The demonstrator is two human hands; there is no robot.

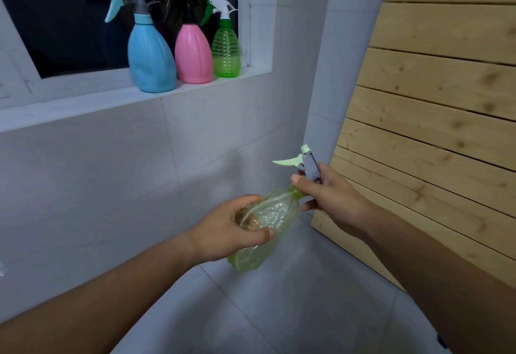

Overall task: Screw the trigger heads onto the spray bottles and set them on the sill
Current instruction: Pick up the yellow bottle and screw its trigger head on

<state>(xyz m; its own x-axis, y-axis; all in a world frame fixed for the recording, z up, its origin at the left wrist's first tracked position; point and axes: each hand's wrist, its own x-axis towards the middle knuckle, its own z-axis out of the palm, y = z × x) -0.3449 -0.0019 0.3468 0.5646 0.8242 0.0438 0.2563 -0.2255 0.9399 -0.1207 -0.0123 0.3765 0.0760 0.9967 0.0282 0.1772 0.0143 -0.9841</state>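
Four spray bottles are showing in all. Three are standing upright in a row on the white sill [83, 105] at the far left, each already wearing its trigger head: a blue bottle [150, 57] nearest, a pink bottle [193, 56] just beside it, and a small clear green ribbed bottle [226, 50] farthest along, next to the window frame. Their nozzles are all pointing left.

The fourth, a translucent yellow-green bottle [265, 222], is being held in the air in the near middle of the scene, above the grey tiled floor and well below the sill. Its long axis is lying tilted, base down toward the near left and neck rising toward the far right. Its one trigger head [305, 162], grey with a pale green lever and nozzle cap, is sitting at the neck, nozzle pointing up and away, lever sticking out to the left.

The left hand [223, 230] is reaching in from the near left, forearm stretched out, fingers curled over the top of the bottle's body and thumb pressing along its near side, clamped on it. The right hand [332, 194] is coming from the near right, thumb and fingers closed around the base of the trigger head at the neck. A wooden slatted panel [435, 102] is leaning against the wall at the right.
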